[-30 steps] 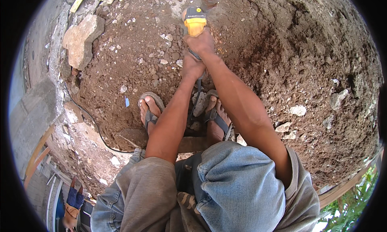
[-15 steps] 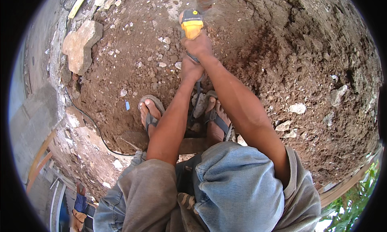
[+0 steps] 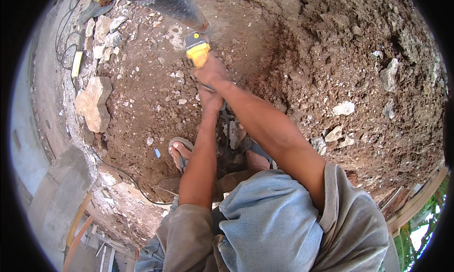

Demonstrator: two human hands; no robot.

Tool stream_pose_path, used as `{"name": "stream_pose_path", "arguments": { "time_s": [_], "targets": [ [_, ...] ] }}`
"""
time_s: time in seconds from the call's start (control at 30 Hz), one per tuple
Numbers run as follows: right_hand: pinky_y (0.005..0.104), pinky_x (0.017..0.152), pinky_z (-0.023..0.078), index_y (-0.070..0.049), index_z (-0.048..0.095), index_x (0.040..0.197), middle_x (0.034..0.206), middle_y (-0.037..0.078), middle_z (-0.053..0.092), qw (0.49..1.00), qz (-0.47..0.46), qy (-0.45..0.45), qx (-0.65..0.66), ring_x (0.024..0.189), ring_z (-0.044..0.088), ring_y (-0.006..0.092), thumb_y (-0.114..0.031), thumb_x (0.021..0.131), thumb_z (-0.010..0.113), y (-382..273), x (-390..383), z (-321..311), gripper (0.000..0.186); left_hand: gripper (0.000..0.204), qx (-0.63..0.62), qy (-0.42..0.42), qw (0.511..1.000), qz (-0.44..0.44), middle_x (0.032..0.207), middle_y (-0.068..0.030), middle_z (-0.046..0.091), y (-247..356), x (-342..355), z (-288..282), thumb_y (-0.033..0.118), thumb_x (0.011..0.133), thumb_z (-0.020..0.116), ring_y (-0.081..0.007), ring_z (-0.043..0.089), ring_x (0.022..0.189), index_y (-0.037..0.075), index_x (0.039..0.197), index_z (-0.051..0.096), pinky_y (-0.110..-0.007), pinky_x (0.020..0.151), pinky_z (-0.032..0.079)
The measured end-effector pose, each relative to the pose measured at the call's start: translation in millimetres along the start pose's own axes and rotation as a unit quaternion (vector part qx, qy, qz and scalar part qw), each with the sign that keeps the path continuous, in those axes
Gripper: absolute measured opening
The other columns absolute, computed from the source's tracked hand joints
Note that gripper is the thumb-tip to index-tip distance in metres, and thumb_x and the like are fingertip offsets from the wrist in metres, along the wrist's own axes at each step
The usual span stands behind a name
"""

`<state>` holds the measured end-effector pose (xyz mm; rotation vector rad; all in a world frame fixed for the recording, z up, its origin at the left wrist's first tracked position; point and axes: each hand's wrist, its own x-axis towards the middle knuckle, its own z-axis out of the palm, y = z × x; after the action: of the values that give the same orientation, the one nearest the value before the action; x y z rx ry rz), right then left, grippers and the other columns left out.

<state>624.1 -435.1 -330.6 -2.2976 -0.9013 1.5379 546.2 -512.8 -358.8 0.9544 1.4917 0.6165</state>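
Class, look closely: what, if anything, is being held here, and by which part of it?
A yellow-and-black power tool: the right hand grips its body behind the yellow front, the left hand its rear.

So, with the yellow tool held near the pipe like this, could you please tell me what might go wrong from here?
1. The bare right-hand grip is close behind the head of the power tool, beside the dark pipe; a kickback might injure it.
2. The toes of the left foot are exposed, so flying bits could hit them.
3. The cord hangs between the feet and may snag.
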Motion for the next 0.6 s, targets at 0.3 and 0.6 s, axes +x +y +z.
{"name": "stream_pose_path", "arguments": {
  "time_s": [0.3,0.6],
  "targets": [
    [0.045,0.098,0.051,0.0,0.044,0.131,0.123,0.024,0.064,1.0,0.005,-0.013,-0.008,0.116,0.063,0.0381,-0.031,0.073,0.079,-1,2,3,0.075,0.046,0.012,0.038,0.999,-0.004,0.097,-0.0093,0.071,-13,4,1,0.021,0.074,0.085,-0.017,0.067,0.087,-0.003,0.106,0.062,-0.034,0.076,0.054],
    [0.0466,0.097,0.051,0.002,0.045,0.13,0.118,0.027,0.065,1.0,-0.019,-0.014,0.004,0.111,0.064,0.0415,-0.03,0.074,0.077,1,2,6,0.072,0.053,-0.012,-0.012,1.0,0.003,0.102,-0.0087,0.069,-5,1,-7,0.022,0.073,0.085,-0.0177,0.066,0.089,-0.001,0.112,0.058,-0.034,0.078,0.053]
  ]
}}
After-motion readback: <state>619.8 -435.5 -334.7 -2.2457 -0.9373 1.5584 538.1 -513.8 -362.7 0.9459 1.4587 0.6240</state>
